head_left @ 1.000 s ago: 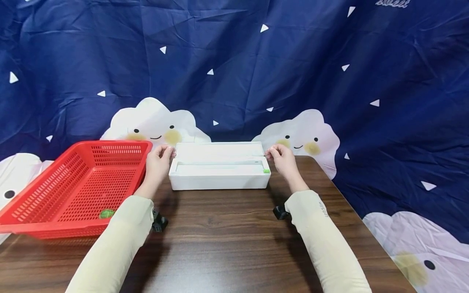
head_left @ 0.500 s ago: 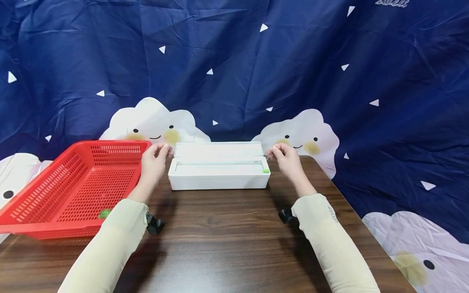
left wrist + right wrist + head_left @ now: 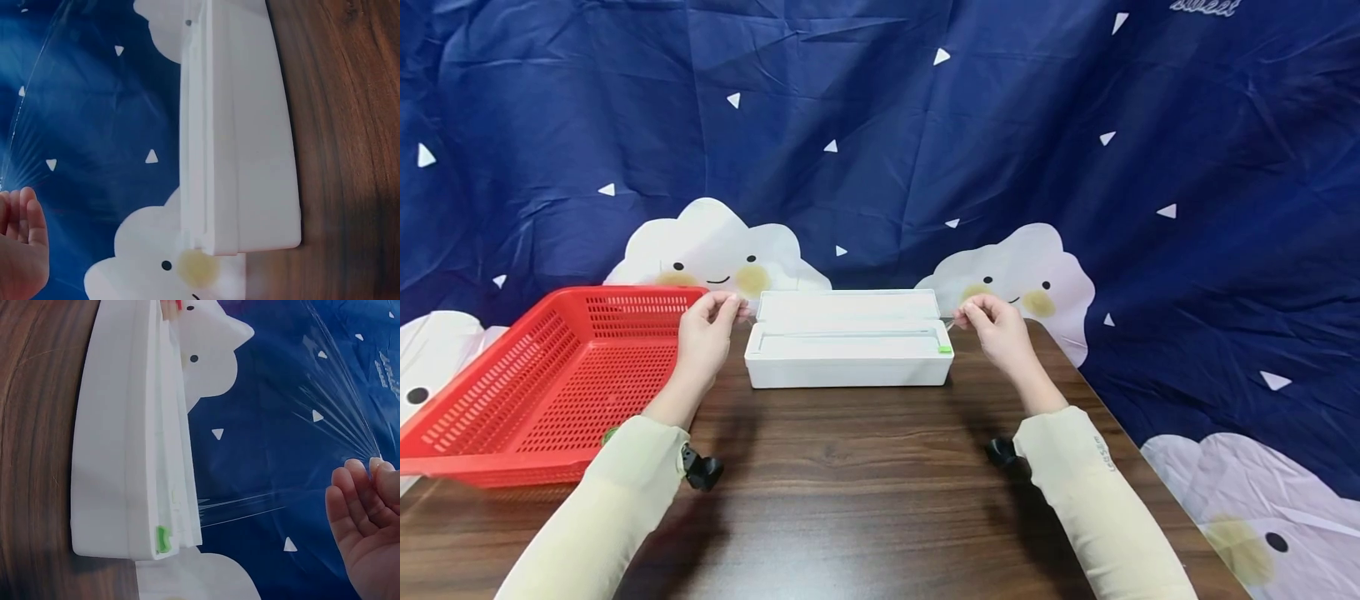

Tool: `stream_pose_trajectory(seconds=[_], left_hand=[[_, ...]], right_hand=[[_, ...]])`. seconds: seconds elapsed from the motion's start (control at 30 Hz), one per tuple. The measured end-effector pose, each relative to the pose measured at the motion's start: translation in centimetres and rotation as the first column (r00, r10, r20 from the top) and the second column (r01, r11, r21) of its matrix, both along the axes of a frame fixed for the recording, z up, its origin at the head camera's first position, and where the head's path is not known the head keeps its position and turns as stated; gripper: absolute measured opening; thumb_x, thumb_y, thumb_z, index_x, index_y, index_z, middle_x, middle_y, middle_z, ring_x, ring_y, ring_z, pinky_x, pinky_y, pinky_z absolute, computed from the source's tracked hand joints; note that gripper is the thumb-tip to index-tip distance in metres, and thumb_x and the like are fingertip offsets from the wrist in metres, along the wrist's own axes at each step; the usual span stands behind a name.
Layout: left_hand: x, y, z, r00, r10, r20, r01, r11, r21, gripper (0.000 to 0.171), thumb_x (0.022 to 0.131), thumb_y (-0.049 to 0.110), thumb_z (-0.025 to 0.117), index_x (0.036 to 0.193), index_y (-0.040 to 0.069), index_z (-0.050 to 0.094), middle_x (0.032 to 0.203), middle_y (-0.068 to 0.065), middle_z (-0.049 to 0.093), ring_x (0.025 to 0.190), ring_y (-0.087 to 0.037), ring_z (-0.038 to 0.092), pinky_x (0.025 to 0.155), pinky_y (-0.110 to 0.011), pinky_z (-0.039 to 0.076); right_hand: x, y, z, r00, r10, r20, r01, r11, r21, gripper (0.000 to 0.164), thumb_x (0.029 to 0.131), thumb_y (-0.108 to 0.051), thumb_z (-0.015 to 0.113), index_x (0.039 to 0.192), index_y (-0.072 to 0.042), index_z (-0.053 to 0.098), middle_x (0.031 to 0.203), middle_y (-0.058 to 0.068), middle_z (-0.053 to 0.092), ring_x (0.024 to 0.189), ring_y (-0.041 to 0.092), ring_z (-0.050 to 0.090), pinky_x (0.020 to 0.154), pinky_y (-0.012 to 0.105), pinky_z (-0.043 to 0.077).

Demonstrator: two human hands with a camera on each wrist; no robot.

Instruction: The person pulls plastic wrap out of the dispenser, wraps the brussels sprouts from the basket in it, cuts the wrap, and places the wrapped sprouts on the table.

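Note:
A long white cling film dispenser (image 3: 850, 372) sits on the table with its lid (image 3: 850, 307) raised at the back. A green slider (image 3: 944, 349) shows at its right end, also seen in the right wrist view. Clear cling film (image 3: 356, 428) stretches out of the dispenser, gathering in creases toward the right fingertips. My right hand (image 3: 1003, 337) pinches one corner between thumb and fingers, off the dispenser's right end. Off the left end, my left hand (image 3: 703, 340) pinches the opposite corner; in the left wrist view creases fan out from its fingertips.
A red plastic basket (image 3: 467, 462) stands at the left, close beside the left forearm. Inside it a small green item (image 3: 609, 434) is mostly covered by the sleeve. The brown wooden table (image 3: 857, 492) meets a dark blue cloud-print cloth (image 3: 880, 125) at the back and right.
Both hands have spread farther apart and drawn slightly away from the dispenser's ends, keeping their pinch on the film. The dispenser has stayed in place. The left sleeve now covers more of the green item.

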State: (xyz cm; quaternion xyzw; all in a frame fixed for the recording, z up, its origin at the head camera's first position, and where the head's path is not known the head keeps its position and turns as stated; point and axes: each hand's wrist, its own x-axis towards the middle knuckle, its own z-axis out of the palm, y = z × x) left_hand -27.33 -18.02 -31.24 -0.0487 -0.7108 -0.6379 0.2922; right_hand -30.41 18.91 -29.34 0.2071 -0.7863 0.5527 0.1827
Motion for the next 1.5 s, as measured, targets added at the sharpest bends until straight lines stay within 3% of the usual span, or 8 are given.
stream_pose_trajectory(seconds=[0.13, 0.3, 0.43, 0.53, 0.83, 1.03, 1.3, 1.5], left_hand=[[0.7, -0.1, 0.3, 1.000, -0.016, -0.014, 0.016, 1.000, -0.004, 0.025, 0.094, 0.011, 0.052, 0.101, -0.012, 0.056, 0.087, -0.008, 0.061, 0.078, -0.005, 0.059, 0.076, -0.020, 0.047], [2.2, 0.1, 1.4, 1.000, -0.021, 0.021, 0.021, 1.000, -0.013, 0.025, 0.095, 0.011, 0.051, 0.103, -0.012, 0.056, 0.086, -0.003, 0.060, 0.079, -0.005, 0.058, 0.077, -0.019, 0.046], [2.7, -0.1, 1.3, 0.999, -0.046, 0.015, 0.046, 0.999, 0.002, 0.026, 0.095, 0.012, 0.051, 0.103, -0.013, 0.055, 0.085, -0.002, 0.061, 0.079, -0.006, 0.059, 0.076, -0.019, 0.046], [2.7, -0.6, 0.4, 0.997, -0.083, -0.008, 0.083, 0.996, 0.025, 0.028, 0.095, 0.014, 0.052, 0.102, -0.013, 0.054, 0.086, -0.004, 0.062, 0.078, -0.007, 0.060, 0.075, -0.018, 0.047], [4.9, -1.3, -0.8, 0.984, -0.172, -0.040, 0.171, 0.985, -0.028, 0.025, 0.094, 0.011, 0.052, 0.098, -0.014, 0.055, 0.083, 0.001, 0.064, 0.078, -0.009, 0.061, 0.072, -0.019, 0.048], [6.3, -1.6, -1.5, 0.976, -0.216, 0.023, 0.217, 0.975, -0.036, 0.021, 0.095, 0.013, 0.052, 0.095, -0.008, 0.056, 0.084, 0.000, 0.065, 0.080, -0.010, 0.062, 0.073, -0.021, 0.049], [7.7, -2.3, -2.8, 0.966, -0.224, 0.127, 0.241, 0.962, -0.132, 0.029, 0.096, 0.019, 0.049, 0.100, -0.010, 0.054, 0.086, -0.006, 0.064, 0.080, -0.008, 0.061, 0.075, -0.021, 0.048], [8.5, -2.5, -4.1, 0.948, -0.270, 0.168, 0.297, 0.942, -0.160, 0.027, 0.096, 0.017, 0.049, 0.098, -0.010, 0.055, 0.091, -0.018, 0.062, 0.080, -0.011, 0.061, 0.073, -0.023, 0.049]], right_hand=[[0.9, 0.2, 0.3, 1.000, 0.010, 0.007, -0.010, 1.000, 0.004, 0.018, 0.094, -0.001, 0.049, 0.090, 0.015, 0.056, 0.088, 0.025, 0.061, 0.074, 0.007, 0.060, 0.074, 0.024, 0.049], [2.8, -0.2, 1.6, 1.000, 0.016, -0.011, -0.016, 0.999, 0.036, 0.016, 0.093, 0.003, 0.047, 0.089, 0.017, 0.055, 0.086, 0.026, 0.061, 0.074, 0.009, 0.060, 0.074, 0.024, 0.049], [3.1, 0.2, 1.3, 0.999, 0.038, -0.019, -0.037, 0.998, 0.044, 0.018, 0.094, -0.001, 0.049, 0.087, 0.014, 0.056, 0.084, 0.026, 0.061, 0.073, 0.007, 0.059, 0.073, 0.022, 0.048], [2.9, 0.8, 0.5, 0.999, 0.050, -0.014, -0.049, 0.997, 0.057, 0.020, 0.094, -0.005, 0.050, 0.088, 0.012, 0.058, 0.085, 0.024, 0.062, 0.074, 0.009, 0.060, 0.073, 0.023, 0.049], [5.3, 1.6, -0.3, 0.994, 0.100, 0.034, -0.103, 0.992, 0.077, 0.018, 0.094, -0.005, 0.051, 0.088, 0.011, 0.059, 0.084, 0.022, 0.062, 0.076, 0.010, 0.061, 0.072, 0.026, 0.050], [6.5, 1.9, -1.2, 0.987, 0.145, 0.063, -0.149, 0.986, 0.071, 0.016, 0.093, -0.002, 0.051, 0.089, 0.011, 0.059, 0.084, 0.022, 0.062, 0.077, 0.013, 0.062, 0.072, 0.027, 0.050], [7.5, 2.4, -2.7, 0.976, 0.185, 0.115, -0.195, 0.977, 0.084, 0.017, 0.094, -0.004, 0.051, 0.090, 0.010, 0.059, 0.084, 0.020, 0.063, 0.078, 0.017, 0.063, 0.073, 0.027, 0.050], [8.1, 2.8, -3.8, 0.968, 0.207, 0.143, -0.223, 0.968, 0.112, 0.016, 0.094, -0.004, 0.051, 0.089, 0.009, 0.060, 0.084, 0.019, 0.064, 0.078, 0.014, 0.063, 0.072, 0.027, 0.050]])
